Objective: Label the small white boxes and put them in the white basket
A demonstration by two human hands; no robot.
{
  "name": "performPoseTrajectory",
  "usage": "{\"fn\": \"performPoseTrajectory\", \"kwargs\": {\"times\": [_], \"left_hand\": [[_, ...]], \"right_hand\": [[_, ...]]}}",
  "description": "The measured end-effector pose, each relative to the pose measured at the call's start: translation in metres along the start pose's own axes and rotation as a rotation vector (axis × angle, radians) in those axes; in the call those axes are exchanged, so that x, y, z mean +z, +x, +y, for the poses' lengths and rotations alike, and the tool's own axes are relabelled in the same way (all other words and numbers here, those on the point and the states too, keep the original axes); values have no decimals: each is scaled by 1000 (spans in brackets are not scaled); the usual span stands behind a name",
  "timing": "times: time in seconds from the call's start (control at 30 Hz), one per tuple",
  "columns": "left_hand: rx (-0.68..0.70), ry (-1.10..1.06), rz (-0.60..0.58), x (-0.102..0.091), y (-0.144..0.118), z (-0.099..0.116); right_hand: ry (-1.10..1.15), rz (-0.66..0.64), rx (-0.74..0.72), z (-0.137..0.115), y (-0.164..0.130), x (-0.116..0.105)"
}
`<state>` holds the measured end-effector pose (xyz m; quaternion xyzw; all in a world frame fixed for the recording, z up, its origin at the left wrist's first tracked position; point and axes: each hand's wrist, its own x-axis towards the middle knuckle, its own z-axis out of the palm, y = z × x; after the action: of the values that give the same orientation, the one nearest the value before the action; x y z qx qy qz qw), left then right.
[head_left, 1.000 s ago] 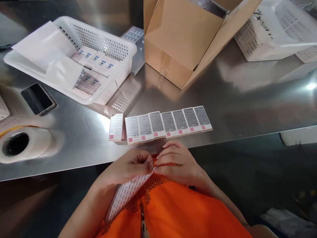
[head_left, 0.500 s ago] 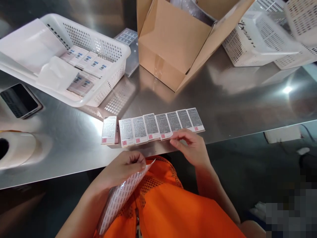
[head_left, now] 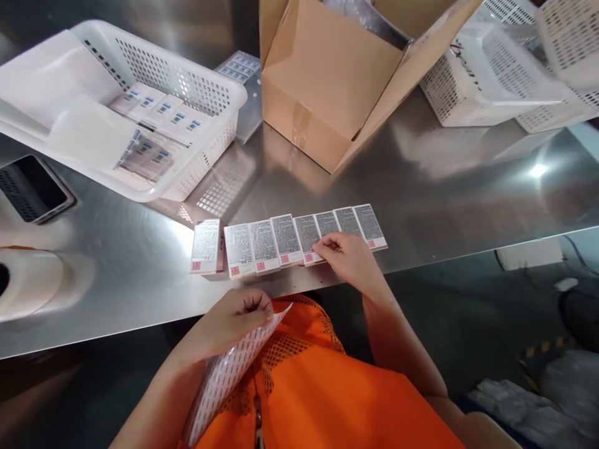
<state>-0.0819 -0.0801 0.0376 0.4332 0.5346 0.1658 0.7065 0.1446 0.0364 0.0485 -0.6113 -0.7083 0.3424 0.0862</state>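
A row of several small flat boxes [head_left: 272,240], printed with grey text and a red square code, lies along the steel table's near edge. One more such box [head_left: 206,246] stands slightly apart at the left end. My right hand [head_left: 349,259] has its thumb and fingertips pinched together over the lower part of a box in the row; anything between them is too small to make out. Below the table edge, my left hand [head_left: 243,315] is closed on a white sticker sheet [head_left: 234,365] with rows of small printed marks, which hangs against my orange vest.
A white perforated basket [head_left: 201,118] with more small boxes and white sheets stands at the back left. Behind the row is an open cardboard carton [head_left: 327,81]. A phone [head_left: 37,187] and a roll [head_left: 32,284] lie left; white baskets [head_left: 486,81] stand back right.
My right hand has moved slightly left and up, its fingertips now pressed together over the box. My left hand and the sheet have barely moved.
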Motion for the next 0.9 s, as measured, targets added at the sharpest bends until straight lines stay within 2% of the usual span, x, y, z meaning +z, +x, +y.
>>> {"fn": "performPoseTrajectory", "kwargs": {"times": [0.6,0.9], "left_hand": [[-11,-22,-17,0,2,-6],[-10,-39,-11,3,3,-2]], "right_hand": [[-53,-19,-11,2,3,-1],[-111,41,-1,-1,2,4]]}}
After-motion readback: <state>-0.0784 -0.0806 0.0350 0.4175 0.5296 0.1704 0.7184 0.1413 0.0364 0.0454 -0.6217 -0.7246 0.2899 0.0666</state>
